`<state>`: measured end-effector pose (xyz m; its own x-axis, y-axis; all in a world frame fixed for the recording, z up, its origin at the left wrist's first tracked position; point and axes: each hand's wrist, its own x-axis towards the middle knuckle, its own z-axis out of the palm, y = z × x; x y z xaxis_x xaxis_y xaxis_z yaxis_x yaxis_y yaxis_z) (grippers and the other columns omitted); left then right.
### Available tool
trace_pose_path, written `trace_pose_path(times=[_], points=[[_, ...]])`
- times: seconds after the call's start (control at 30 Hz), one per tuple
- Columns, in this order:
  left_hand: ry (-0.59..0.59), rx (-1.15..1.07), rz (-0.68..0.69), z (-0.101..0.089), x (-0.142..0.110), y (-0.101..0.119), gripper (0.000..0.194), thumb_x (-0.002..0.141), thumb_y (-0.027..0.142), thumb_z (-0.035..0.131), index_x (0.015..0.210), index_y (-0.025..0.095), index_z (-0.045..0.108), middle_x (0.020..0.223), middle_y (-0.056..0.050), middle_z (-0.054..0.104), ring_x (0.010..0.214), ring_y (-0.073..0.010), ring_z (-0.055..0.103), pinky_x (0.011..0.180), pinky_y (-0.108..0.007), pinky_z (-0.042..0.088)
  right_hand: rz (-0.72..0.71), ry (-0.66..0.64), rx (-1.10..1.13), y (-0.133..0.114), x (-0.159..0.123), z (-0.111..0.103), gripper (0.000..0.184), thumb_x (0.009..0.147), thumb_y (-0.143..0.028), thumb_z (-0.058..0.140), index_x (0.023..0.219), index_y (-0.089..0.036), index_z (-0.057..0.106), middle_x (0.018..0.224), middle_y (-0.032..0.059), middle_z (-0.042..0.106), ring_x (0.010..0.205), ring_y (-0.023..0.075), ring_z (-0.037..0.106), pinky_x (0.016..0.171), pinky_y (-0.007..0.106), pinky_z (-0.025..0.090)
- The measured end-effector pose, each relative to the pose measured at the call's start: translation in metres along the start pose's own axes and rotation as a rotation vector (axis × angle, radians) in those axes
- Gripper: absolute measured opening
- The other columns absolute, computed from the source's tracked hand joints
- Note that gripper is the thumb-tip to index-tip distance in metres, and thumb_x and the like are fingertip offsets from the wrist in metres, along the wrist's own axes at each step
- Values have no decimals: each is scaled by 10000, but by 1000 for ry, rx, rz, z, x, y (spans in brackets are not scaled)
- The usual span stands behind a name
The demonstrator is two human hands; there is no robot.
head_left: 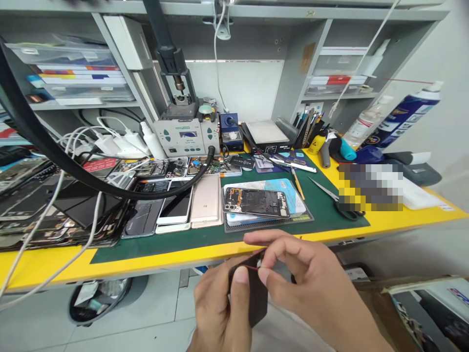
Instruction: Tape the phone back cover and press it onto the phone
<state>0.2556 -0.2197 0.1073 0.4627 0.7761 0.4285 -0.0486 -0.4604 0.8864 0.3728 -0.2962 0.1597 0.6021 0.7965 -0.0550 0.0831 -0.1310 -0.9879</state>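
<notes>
My left hand [220, 308] grips a small flat black part [256, 298] below the bench edge, thumb pressed on its face. My right hand [293, 274] pinches a thin red strip [252, 268] at the top of that part, between thumb and forefinger. Both hands sit in front of the yellow bench [44, 266], off its surface. On the green mat [322, 215] just beyond them lies an opened phone [255, 202] with its insides showing, resting on a light blue pad [293, 188].
Several phones and back covers [176, 203] lie left of the mat, with a heap of dark screens [54, 210] at far left. A hot-air station [185, 134] stands at the back. Scissors [337, 200], tweezers, a spray can [403, 117] and a bin [98, 298] are around.
</notes>
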Motion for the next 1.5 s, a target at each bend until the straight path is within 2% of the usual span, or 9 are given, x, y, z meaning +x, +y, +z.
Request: trace_pose_path(times=[0.17, 0.33, 0.57, 0.8, 0.93, 1.13, 1.33, 1.43, 1.5], points=[[4, -23, -43, 1, -2, 2, 321, 1025, 262, 503, 1044, 204, 819, 938, -58, 813, 819, -194, 742, 815, -276, 569, 56, 33, 43, 0, 3, 3, 37, 698, -240, 696, 662, -232, 699, 1198, 92, 756, 1116, 341, 721, 998, 524, 501], [13, -38, -19, 1, -3, -1, 293, 1025, 238, 522, 1052, 235, 814, 962, -20, 816, 804, -159, 734, 797, -242, 553, 81, 39, -46, -2, 2, 1, 53, 740, -236, 697, 689, -244, 707, 1222, 50, 748, 1175, 296, 686, 1010, 445, 471], [17, -6, 68, 1, -2, -3, 289, 1004, 165, 530, 1084, 258, 792, 1014, 8, 815, 866, -144, 754, 770, -218, 535, 104, 95, -75, -2, 1, 4, 33, 702, -235, 680, 676, -244, 697, 1215, 38, 743, 1112, 273, 706, 844, 354, 505], [38, 63, 91, 0, -5, -6, 277, 990, 148, 549, 1067, 253, 794, 1016, 6, 819, 868, -155, 759, 789, -238, 547, 138, 116, -40, -2, 1, 7, 29, 684, -266, 676, 667, -243, 679, 1176, 48, 750, 1100, 277, 711, 846, 364, 513], [63, 128, 71, -1, -11, -9, 246, 987, 178, 572, 1050, 246, 799, 1011, -7, 822, 906, -179, 760, 832, -264, 552, 119, 116, -41, 0, 0, 8, 31, 694, -263, 683, 677, -239, 673, 1159, 51, 753, 1108, 276, 710, 924, 395, 508], [79, 177, 80, -2, -12, -10, 226, 966, 173, 584, 1024, 203, 801, 982, -42, 818, 877, -189, 755, 836, -277, 544, 83, 103, -40, 2, -1, 8, 56, 756, -267, 706, 727, -232, 674, 1156, 54, 753, 1097, 266, 717, 958, 407, 512], [89, 178, -100, -1, -2, 3, 288, 960, 235, 528, 861, 196, 795, 639, 2, 683, 697, -182, 698, 742, -257, 540, 122, 5, 55, 3, 5, -3, 167, 816, -279, 745, 732, -209, 620, 1111, 72, 755, 1051, 246, 727, 885, 355, 551], [118, 85, -220, 1, 2, 12, 321, 932, 260, 550, 642, 207, 675, 569, 40, 612, 540, -123, 559, 587, -223, 453, 95, -23, 145, 5, 4, -11, 186, 884, -306, 737, 789, -208, 611, 1096, 63, 753, 986, 196, 723, 838, 297, 560], [139, 12, -272, 3, 3, 17, 334, 912, 256, 567, 584, 205, 607, 542, 60, 574, 512, -104, 485, 554, -221, 398, 65, -13, 170, 7, 3, -13, 152, 916, -329, 729, 877, -218, 633, 1072, 47, 752, 955, 168, 705, 823, 267, 554]])
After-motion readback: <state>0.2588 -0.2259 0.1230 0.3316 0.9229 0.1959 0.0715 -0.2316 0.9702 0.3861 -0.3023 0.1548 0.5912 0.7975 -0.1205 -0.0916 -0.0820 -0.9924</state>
